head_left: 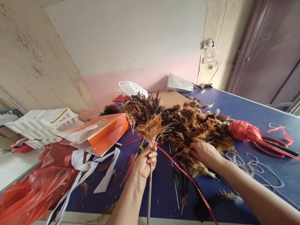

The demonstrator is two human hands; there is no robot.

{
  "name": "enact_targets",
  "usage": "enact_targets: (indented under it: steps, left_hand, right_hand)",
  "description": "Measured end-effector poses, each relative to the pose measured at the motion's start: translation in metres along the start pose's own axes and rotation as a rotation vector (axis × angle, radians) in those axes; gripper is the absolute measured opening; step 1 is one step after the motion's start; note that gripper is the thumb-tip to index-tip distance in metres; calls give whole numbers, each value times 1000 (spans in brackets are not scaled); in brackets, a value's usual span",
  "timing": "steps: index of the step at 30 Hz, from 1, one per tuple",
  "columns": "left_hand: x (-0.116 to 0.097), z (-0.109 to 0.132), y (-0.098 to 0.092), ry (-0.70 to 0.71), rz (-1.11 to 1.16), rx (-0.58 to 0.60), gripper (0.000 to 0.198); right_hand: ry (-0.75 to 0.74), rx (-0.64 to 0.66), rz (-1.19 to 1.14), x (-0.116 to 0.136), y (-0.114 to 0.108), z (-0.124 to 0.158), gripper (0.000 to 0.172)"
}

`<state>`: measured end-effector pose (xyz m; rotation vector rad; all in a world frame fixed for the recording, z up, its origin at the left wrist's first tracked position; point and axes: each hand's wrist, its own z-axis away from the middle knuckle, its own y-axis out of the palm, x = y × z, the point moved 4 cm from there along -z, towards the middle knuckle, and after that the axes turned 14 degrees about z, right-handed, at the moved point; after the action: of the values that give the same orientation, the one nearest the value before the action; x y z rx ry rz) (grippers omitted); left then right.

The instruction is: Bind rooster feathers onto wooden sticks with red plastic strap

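My left hand (145, 161) is closed around a thin stick (149, 193), just below a tuft of brown feathers (151, 126) bound to its top, like a feather duster. From that binding a red plastic ribbon (181, 170) trails down to the right across the blue table. My right hand (205, 153) reaches into a large heap of brown and black feathers (199, 122). Its fingers are curled, with the tips partly hidden among the feathers, so what they pinch is unclear. Loose feathers and thin strips lie below both hands.
At right sit a red ribbon ball (245, 131), scissors with orange-red handles (269, 151) and tangled string (257, 168). To the left are an orange paper bag (106, 136), white strips (107, 173) and a red plastic bag (42, 187). A white box (179, 83) stands by the wall.
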<state>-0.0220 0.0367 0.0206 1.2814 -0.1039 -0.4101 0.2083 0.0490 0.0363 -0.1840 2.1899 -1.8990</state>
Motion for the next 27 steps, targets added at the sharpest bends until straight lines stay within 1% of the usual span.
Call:
enact_targets:
  steps: [4, 7, 9, 14, 17, 20, 22, 25, 27]
  left_hand:
    - [3, 1, 1, 0, -45, 9, 13]
    - [3, 1, 1, 16, -64, 2, 12]
    - [3, 1, 0, 33, -76, -9, 12]
    - [4, 0, 1, 52, -116, -24, 16]
    - [6, 1, 2, 56, -160, -39, 13]
    - [7, 2, 4, 80, -193, -37, 10]
    - [7, 1, 5, 95, -210, -33, 6]
    - [7, 1, 3, 103, -238, -38, 1]
    - [8, 0, 2, 109, -255, -28, 5]
  right_hand:
    - [3, -140, -169, -11, -14, 1, 19]
    - [-25, -251, -272, -8, -30, 3, 22]
    - [-93, -305, -309, 3, -44, 5, 25]
    - [-265, -398, -369, 44, -76, 10, 32]
    - [-356, -388, -364, 64, -83, 7, 31]
    - [-458, -355, -266, 77, -82, 1, 26]
    - [-500, -316, -203, 82, -82, -5, 24]
    - [-507, -241, -136, 84, -87, -15, 18]
    - [-538, -208, -90, 86, -93, -21, 16]
